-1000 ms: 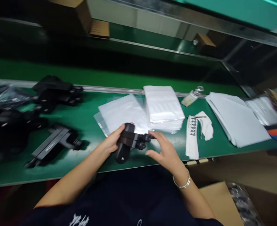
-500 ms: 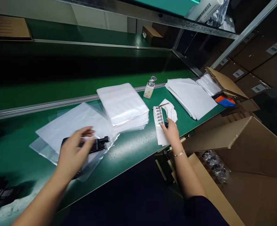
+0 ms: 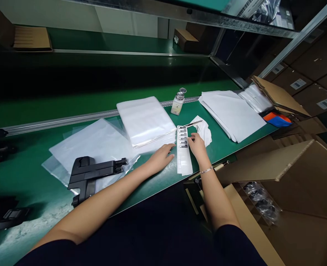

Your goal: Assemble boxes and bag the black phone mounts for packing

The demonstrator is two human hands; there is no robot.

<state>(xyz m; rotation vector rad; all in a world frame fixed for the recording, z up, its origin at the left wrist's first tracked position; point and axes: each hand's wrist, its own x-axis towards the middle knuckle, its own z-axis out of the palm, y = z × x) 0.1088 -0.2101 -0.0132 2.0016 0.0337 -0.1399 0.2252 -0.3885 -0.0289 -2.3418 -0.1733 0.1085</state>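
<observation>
My left hand point(image 3: 160, 160) is open over the green bench, its fingers stretched toward the left edge of a strip of labels point(image 3: 183, 159). The strip is white with a row of dark printed labels at its far end. At its right edge, my right hand point(image 3: 198, 146) is closed, thumb and fingers pinching the strip. A slim metal tool, seemingly tweezers point(image 3: 194, 123), lies across the strip's far end and a crumpled white cloth point(image 3: 204, 130). Left of my left forearm, a black device with a bracket-like shape point(image 3: 94, 171) rests on clear plastic bags point(image 3: 69, 151).
A stack of white plastic bags point(image 3: 147, 120) lies mid-bench, with a small labelled bottle point(image 3: 177, 104) behind it. White sheets point(image 3: 231, 112) are at the right. An open carton point(image 3: 296, 184) stands by the bench edge. More black devices point(image 3: 5, 212) sit at far left.
My left hand has let go of the black device and moved right to the label strip. My right hand stays at the strip, which has shifted slightly. The view has turned a little.
</observation>
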